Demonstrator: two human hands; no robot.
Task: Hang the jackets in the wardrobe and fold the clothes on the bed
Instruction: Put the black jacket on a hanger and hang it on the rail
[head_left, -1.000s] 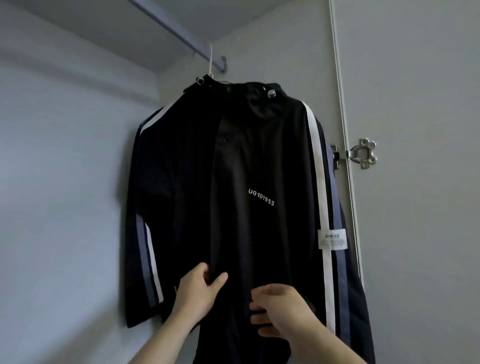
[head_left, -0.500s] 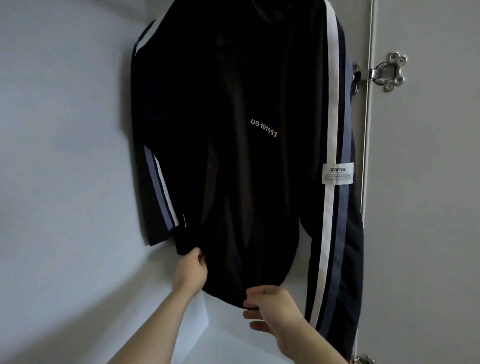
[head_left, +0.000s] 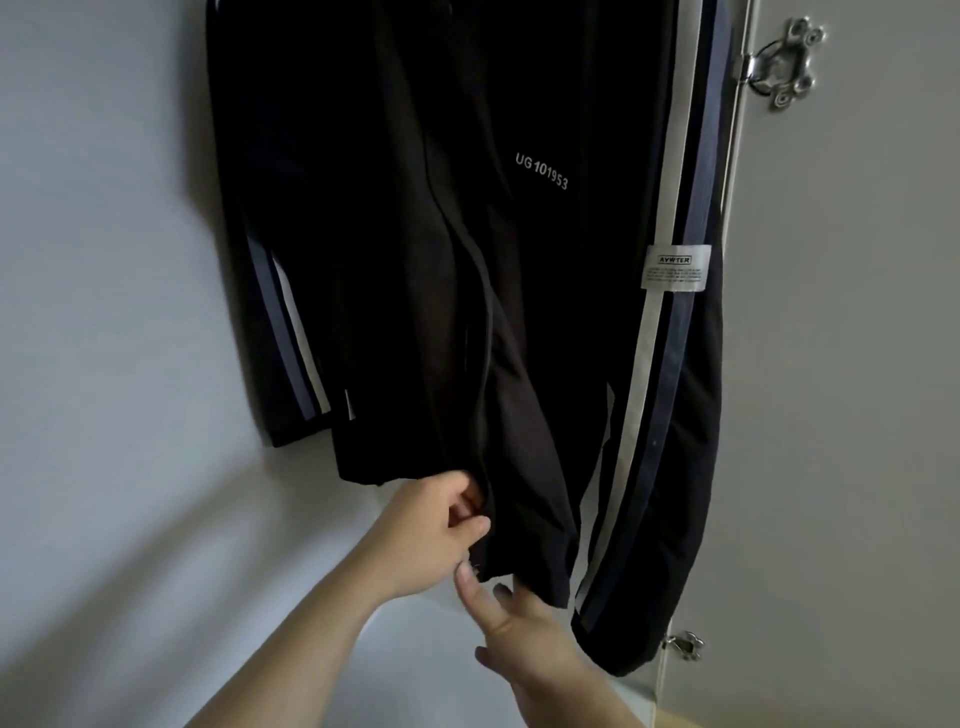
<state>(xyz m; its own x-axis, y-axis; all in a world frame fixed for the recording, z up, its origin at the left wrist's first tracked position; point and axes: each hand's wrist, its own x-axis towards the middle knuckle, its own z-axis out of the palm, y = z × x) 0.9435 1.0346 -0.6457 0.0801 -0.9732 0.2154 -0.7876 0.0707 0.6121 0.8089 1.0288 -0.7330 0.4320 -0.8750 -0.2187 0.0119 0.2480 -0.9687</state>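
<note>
Below, left fingers (head_left: 469, 527) pinch jacket (head_left: 530, 322) (right fingers (head_left: 469, 581) touch).

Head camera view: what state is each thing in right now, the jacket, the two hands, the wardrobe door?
Jacket: hanging in the wardrobe, sleeves down; top out of frame; zipped or not, cannot tell.
Left hand: fingers curled, pinching the jacket's front edge near the hem.
Right hand: fingers straight, touching the hem from below.
Wardrobe door: open, hinge showing.
</note>
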